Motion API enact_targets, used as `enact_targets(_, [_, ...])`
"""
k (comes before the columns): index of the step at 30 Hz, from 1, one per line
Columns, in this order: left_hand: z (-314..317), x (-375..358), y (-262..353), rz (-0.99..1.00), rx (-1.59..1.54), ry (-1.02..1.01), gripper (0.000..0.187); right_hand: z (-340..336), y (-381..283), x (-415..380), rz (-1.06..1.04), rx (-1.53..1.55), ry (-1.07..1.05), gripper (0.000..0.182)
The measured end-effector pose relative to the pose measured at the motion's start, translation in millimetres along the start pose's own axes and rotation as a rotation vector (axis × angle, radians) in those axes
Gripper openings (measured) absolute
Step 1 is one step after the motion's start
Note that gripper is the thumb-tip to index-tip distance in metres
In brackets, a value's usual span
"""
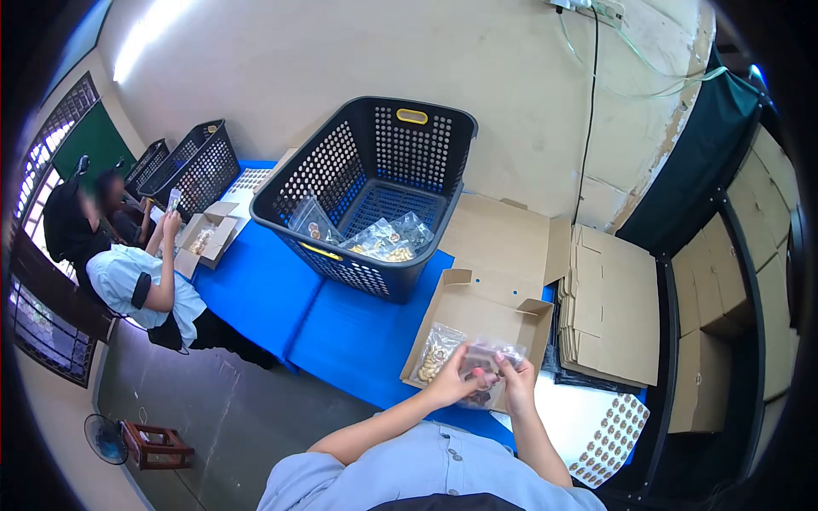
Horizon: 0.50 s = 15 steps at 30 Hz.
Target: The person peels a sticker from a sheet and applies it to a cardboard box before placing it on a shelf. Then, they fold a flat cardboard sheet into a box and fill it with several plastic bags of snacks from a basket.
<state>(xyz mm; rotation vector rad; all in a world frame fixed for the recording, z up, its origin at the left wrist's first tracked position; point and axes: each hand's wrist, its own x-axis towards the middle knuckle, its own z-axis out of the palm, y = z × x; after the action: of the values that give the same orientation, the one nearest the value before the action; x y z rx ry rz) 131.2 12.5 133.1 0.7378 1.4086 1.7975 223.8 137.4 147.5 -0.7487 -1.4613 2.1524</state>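
My left hand (457, 380) and my right hand (516, 380) hold a clear plastic bag (484, 366) between them, with small reddish and dark pieces inside. The fingers of both hands are closed on it. Below the bag lies an open cardboard box (494, 311), its lid folded back toward the wall. In the box's left part, beside my left hand, rests another clear bag (439, 347) with pale yellowish pieces. Farther off, a black perforated basket (366, 271) holds several filled clear bags (388, 238).
Flattened cardboard boxes (618, 298) are stacked at the right. A sheet of round stickers (609, 439) lies near the right front edge of the blue table (341, 341). At the left, a co-worker (141, 272) handles a bag over another box (204, 238); more baskets (196, 166) stand behind.
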Motion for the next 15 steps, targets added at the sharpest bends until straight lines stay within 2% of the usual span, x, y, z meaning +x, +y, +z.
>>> enact_targets(1, [-2,4,3,-0.001,0.001,-0.006,0.062,0,4,-2,-0.003,0.002,0.006,0.02])
enact_targets(3, [-12,10,10,-0.067,0.069,0.076,0.043,3,10,-5,-0.031,-0.089,-0.115,0.016])
enact_targets(4, [-13,10,17,-0.086,0.0,0.066,0.021,2,9,-5,-0.024,-0.114,-0.142,0.021])
enact_targets(7, [-19,11,21,-0.102,-0.036,0.061,0.012,4,-8,-8,-0.011,-0.191,-0.19,0.028])
enact_targets(9, [-29,12,20,-0.118,-0.029,0.008,0.017,-8,-7,-5,-0.028,-0.208,-0.231,0.032])
enact_targets(11, [-42,18,14,-0.029,0.162,-0.164,0.023,-16,-8,-3,-0.05,-0.228,-0.279,0.035])
enact_targets(13, [-42,16,20,-0.064,0.103,-0.134,0.025,-20,-10,-5,-0.08,-0.338,-0.295,0.037])
enact_targets(15, [-40,17,25,-0.146,-0.011,-0.084,0.038,-28,-2,-2,-0.102,-0.302,-0.242,0.037])
